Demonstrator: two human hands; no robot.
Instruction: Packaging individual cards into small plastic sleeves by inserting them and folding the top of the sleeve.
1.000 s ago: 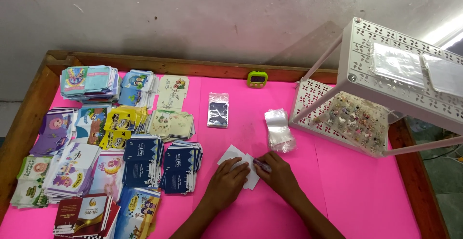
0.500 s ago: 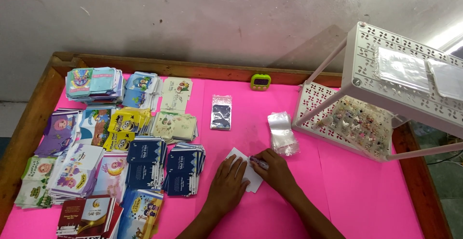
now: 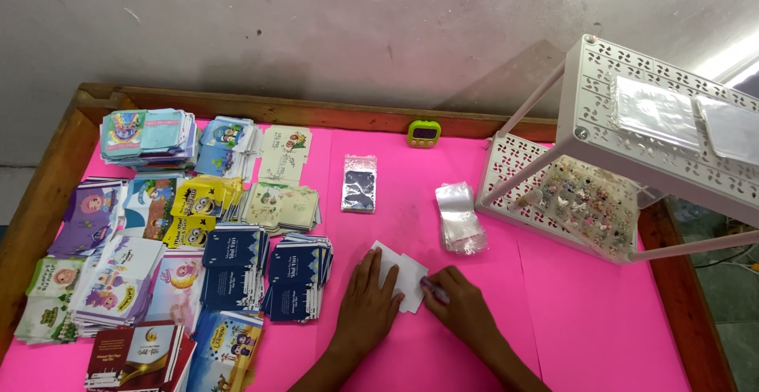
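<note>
My left hand (image 3: 366, 299) lies flat, fingers together, on a small white paper (image 3: 406, 275) on the pink table top (image 3: 443, 352). My right hand (image 3: 463, 305) is just to the right of the paper and grips a small purple object (image 3: 432, 288) whose tip touches the paper's right edge. A stack of clear plastic sleeves (image 3: 459, 216) lies just beyond the right hand.
Piles of colourful printed cards (image 3: 174, 226) cover the left half of the table. A bagged dark card (image 3: 359, 183) and a green timer (image 3: 424, 133) lie further back. A white perforated rack (image 3: 632, 147) with small trinkets stands at right. A wooden rim (image 3: 47, 194) frames the table.
My right hand has slid toward me along the paper's right edge with the purple object. The left hand stays pressed on the paper.
</note>
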